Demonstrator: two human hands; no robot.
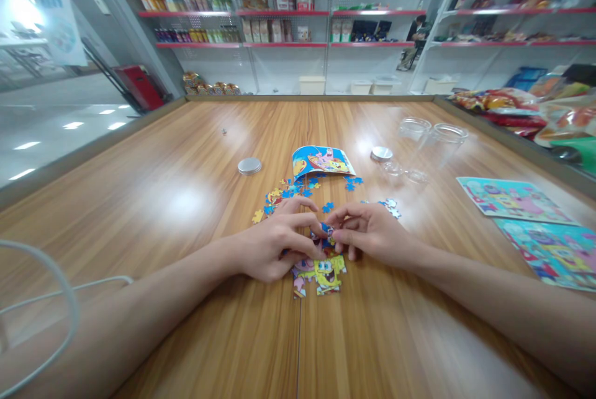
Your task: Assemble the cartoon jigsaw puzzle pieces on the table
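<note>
A partly joined cartoon jigsaw puzzle [328,275] lies on the wooden table, showing a yellow face and a pink figure. Over its left and upper part my left hand [279,241] rests with fingers spread, its fingertips touching the pieces. My right hand [365,231] pinches a dark blue puzzle piece [331,234] between thumb and forefinger at the upper edge of the joined part. Loose puzzle pieces [293,191] in blue, yellow and red lie beyond my hands. A curved picture card [323,161] with the same cartoon stands behind them. My left hand hides some of the joined pieces.
Two glass jars [447,138] lie at the right back, near a silver lid [382,153]. Another silver lid [249,166] is at left. Two cartoon picture sheets [516,200] lie at right. A white cable [69,300] loops at left. Snack bags [503,107] sit beyond the right edge.
</note>
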